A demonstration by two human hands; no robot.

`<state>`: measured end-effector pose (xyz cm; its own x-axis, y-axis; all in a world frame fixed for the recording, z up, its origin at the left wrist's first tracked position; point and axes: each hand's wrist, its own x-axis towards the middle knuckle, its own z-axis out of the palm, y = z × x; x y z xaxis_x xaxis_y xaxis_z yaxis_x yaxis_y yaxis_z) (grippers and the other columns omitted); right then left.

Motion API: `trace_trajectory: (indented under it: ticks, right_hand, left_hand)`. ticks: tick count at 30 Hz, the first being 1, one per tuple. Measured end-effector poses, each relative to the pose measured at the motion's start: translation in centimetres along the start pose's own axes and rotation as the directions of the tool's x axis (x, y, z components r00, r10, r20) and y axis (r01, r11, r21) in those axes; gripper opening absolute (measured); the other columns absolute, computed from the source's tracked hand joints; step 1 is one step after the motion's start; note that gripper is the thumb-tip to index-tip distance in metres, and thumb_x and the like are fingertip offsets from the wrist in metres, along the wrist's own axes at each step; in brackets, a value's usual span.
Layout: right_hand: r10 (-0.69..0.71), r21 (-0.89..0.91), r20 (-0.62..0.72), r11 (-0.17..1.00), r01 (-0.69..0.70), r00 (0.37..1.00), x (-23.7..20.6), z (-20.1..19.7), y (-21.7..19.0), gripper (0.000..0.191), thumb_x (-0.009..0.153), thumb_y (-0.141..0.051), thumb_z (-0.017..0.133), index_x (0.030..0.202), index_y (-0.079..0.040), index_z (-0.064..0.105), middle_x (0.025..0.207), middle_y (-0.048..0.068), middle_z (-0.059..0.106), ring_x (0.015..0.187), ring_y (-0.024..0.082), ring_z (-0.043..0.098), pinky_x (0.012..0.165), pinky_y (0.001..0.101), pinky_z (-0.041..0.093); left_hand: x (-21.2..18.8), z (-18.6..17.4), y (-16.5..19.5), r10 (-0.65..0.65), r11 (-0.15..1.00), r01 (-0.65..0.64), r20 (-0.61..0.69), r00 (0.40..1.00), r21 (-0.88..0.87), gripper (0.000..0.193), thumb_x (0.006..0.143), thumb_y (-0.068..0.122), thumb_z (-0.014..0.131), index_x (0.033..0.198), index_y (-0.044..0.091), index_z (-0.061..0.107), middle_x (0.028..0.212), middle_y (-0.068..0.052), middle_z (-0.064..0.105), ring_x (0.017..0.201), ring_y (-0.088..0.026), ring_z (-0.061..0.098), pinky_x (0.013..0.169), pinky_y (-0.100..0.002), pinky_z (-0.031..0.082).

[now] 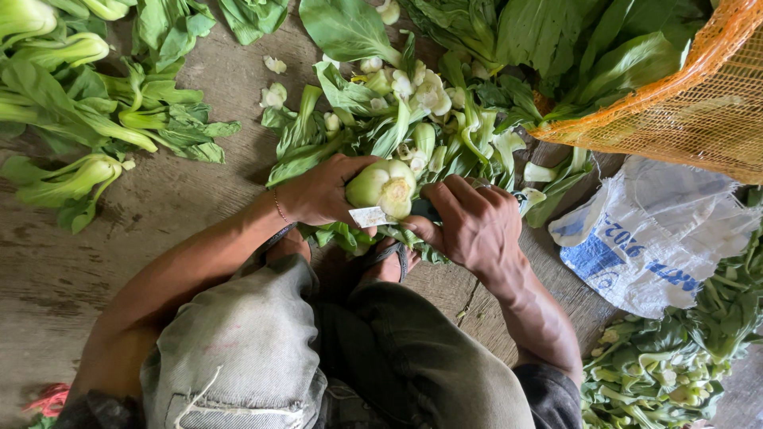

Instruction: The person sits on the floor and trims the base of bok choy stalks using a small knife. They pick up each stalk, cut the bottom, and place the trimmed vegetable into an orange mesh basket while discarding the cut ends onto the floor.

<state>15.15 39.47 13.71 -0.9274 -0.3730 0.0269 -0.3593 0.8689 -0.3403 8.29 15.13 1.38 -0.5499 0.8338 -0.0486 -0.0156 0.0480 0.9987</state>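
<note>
A: In the head view, what does the left hand (322,191) do?

B: It is wrapped around a bok choy (384,185). The fingers are curled on its pale stalk side, and the cut base of the vegetable faces up to the camera. The bok choy is in the middle of the picture, above the person's knees and just in front of a heap of loose leaves (397,111).

A: And the right hand (475,226)?

B: It is closed around the handle of a small knife (372,216). The handle itself is hidden inside the fist. The flat light blade comes out to the left and touches the bottom edge of the bok choy, just beside the left thumb.

A: Where are the two hands against each other?

B: They are very near, with only the vegetable and the blade between them.

A: What lies around?

B: On the wooden floor (199,183), at the upper left, there is a group of whole bok choy (79,119), well apart from the hands. At the upper right an orange net sack (699,111) holds big green leaves. Under it lies a white woven bag (652,230) with blue print. At the lower right corner I see another pile of greens (675,357). Grey trousers (254,349) cover the knees at the bottom.
</note>
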Motion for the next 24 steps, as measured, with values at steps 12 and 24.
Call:
trace_trajectory:
  ticks: [12, 24]
  right_hand:
    - [0.024, 0.028, -0.067, 0.999, -0.022, 0.997, -1.4, 1.6, 1.2, 0.064, 0.108, -0.068, 0.036, 0.094, -0.01, 0.059, 0.073, 0.003, 0.051, 0.053, 0.018, 0.046, 0.049, 0.0351, 0.038]
    - [0.42, 0.211, -0.018, 0.889, -0.407, 0.908, -5.0, 3.9, 7.9, 0.074, 0.11, -0.068, 0.026, 0.078, -0.006, 0.051, 0.06, 0.001, 0.04, 0.05, 0.014, 0.033, 0.046, 0.0358, 0.027]
  left_hand:
    - [-0.3, 0.0, 0.7, 0.292, 0.859, -0.214, -0.101, 0.951, 0.466, 0.096, 0.062, 0.055, 0.093, 0.136, 0.002, 0.061, 0.122, -0.019, 0.072, 0.102, -0.033, 0.067, 0.092, -0.04, 0.055]
    - [-0.1, 0.5, 2.3, -0.056, 0.995, 0.062, 0.074, 0.996, -0.082, 0.096, 0.065, 0.052, 0.093, 0.139, 0.005, 0.055, 0.116, -0.009, 0.077, 0.107, -0.022, 0.075, 0.099, -0.037, 0.057]
